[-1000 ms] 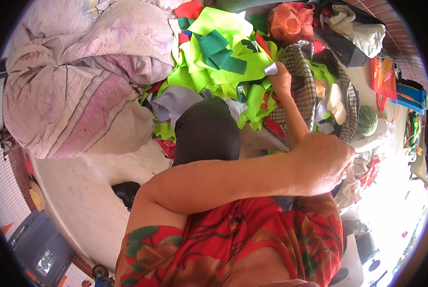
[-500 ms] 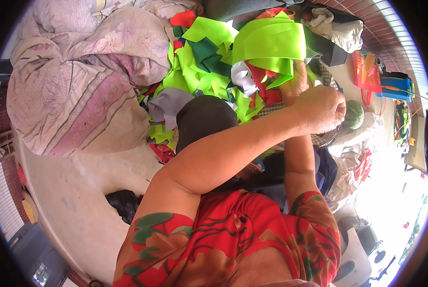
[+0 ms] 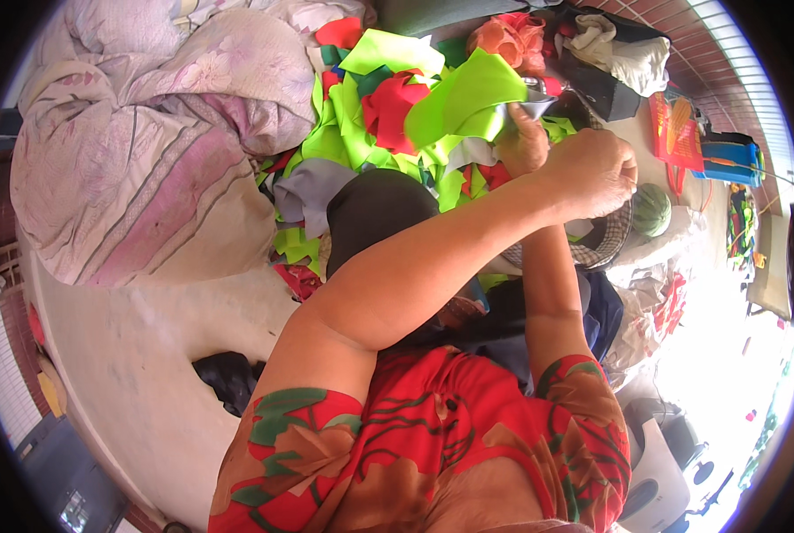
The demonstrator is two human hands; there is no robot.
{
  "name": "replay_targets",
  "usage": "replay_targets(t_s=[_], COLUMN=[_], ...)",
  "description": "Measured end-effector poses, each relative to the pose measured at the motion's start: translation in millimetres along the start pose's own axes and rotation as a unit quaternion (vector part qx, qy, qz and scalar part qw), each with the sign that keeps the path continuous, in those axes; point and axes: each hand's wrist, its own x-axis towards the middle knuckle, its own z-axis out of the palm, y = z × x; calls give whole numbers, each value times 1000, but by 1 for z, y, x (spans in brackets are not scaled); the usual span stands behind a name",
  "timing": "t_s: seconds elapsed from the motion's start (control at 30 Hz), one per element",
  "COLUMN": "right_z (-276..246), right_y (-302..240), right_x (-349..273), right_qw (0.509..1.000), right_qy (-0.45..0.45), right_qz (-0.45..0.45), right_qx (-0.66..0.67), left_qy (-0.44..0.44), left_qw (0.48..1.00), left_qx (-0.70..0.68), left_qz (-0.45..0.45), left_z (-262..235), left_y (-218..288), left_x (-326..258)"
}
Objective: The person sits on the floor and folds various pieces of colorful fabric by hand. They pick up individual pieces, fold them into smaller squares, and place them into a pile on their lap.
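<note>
We see both hands up at the far side of a heap of cloth scraps (image 3: 370, 115). The left hand (image 3: 597, 169) crosses over from the left with its forearm slanting up to the right, and its grip is together in a fist; a thin light strand seems to run out of it to the right, but it is too fine for us to be sure what it is. The right hand (image 3: 523, 142) sits just beyond and to the left of the left hand, its grip clamped on the lower edge of a bright green cloth piece (image 3: 468, 98), with a grey scrap (image 3: 528, 107) bunched at the fingers.

The green piece lies up and to the left of both hands, its long axis running from lower left to upper right across the heap. The right hand is on it; the left hand is just beside it, not clearly touching.

The heap of green, red and grey scraps lies on a pale floor (image 3: 131, 355), with a dark rounded cushion (image 3: 375, 213) at its near edge. A pink and white quilt (image 3: 148, 142) is bundled to the left. To the right are a checked cloth (image 3: 606, 244), a small striped melon (image 3: 652, 209) and bright sunlight on the floor.
</note>
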Motion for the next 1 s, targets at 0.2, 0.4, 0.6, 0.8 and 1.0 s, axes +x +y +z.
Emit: replay_targets(t_s=[0.2,0.4,0.6,0.8,1.0], right_z=[-40,-9,0,22,11], right_y=[-53,-114,-151,-152,-152], right_x=[-3,-54,-84,-105,-107], right_qw=[858,985,991,982,981], right_qy=[-263,11,26,114,132], right_qz=[71,-127,-108,-110,-140], right_qx=[436,112,-69,-106,-32], left_qy=[81,154,-36,-25,-88], left_qw=[996,978,999,997,994], left_qx=[17,124,21,-35,-52], left_qz=[40,59,33,57,-43], left_z=[-14,-37,-37,-28,-30], left_y=[5,10,12,4,4], left_x=[3,2,1,5,6])
